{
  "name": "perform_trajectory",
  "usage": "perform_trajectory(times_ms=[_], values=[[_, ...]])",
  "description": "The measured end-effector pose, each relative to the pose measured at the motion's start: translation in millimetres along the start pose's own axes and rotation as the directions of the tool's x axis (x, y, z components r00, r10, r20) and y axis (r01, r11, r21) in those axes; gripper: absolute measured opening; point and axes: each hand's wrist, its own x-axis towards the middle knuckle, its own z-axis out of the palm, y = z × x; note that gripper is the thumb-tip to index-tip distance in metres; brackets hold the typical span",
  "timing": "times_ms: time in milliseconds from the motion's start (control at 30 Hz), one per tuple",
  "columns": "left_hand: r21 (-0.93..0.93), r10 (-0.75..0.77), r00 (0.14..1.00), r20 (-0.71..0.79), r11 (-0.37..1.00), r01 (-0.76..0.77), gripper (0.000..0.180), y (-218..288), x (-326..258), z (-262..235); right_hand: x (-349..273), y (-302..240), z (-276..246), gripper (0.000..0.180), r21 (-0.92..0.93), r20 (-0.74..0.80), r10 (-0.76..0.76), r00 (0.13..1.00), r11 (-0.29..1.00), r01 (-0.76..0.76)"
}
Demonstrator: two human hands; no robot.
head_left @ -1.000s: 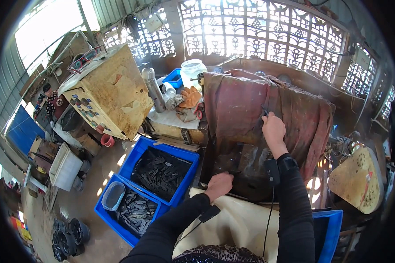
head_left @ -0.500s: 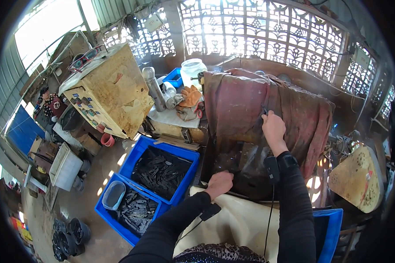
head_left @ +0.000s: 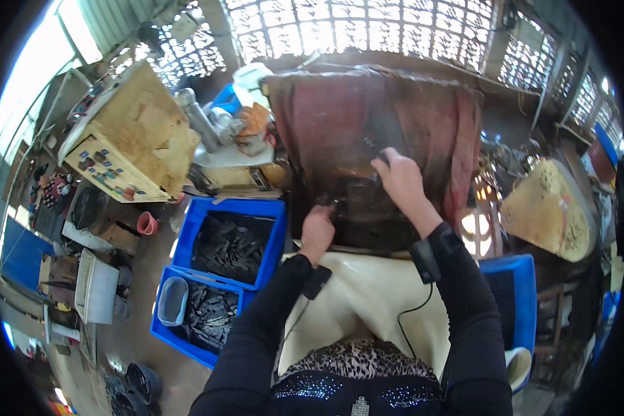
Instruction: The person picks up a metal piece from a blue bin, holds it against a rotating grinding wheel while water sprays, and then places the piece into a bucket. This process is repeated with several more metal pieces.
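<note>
Two blue bins [head_left: 276, 239] of dark strips [head_left: 232, 239] left of the left hand [head_left: 317, 230], the nearer one partly hidden by the left sleeve [head_left: 253, 347]. Left hand curled at the shadow under the reddish cloth [head_left: 326, 104], a dark smudge [head_left: 338, 206] at its fingertips, whether gripped cannot tell; ahead and right of it, the right hand [head_left: 397, 175] pinches a small dark piece [head_left: 383, 158], outline lost in blur. Behind and right of that hand, a third blue bin [head_left: 525, 298], cut across by the right sleeve [head_left: 473, 312], contents too dark to read.

smooth plastic crate [head_left: 276, 239], matt cloth [head_left: 333, 114]
</note>
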Motion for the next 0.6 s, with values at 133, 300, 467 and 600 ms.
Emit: perform_trajectory(times_ms=[133, 300, 467, 600], values=[[0.026, 0.102, 0.993, -0.064, 0.995, -0.101, 0.033, 4, 10, -9, -83, -12, -28, 0.025, 0.202, 0.089, -0.042, 0.995, 0.979, 0.023], [0.137, 0.211, 0.977, -0.001, 0.968, -0.209, 0.03, 16, 23, -5, -159, -3, -35, 0.023, 0.245, 0.101, -0.181, 0.978, 0.957, 0.152], [0.291, 0.24, 0.921, 0.308, 0.898, -0.331, 0.02, 18, 33, 1, -202, 8, -39, 0.023, 0.204, 0.244, -0.253, 0.936, 0.957, 0.206], [0.354, 0.244, 0.849, 0.469, 0.829, -0.434, 0.014, 14, 42, 10, -218, 16, -40, 0.02, 0.18, 0.373, -0.301, 0.878, 0.952, 0.25]])
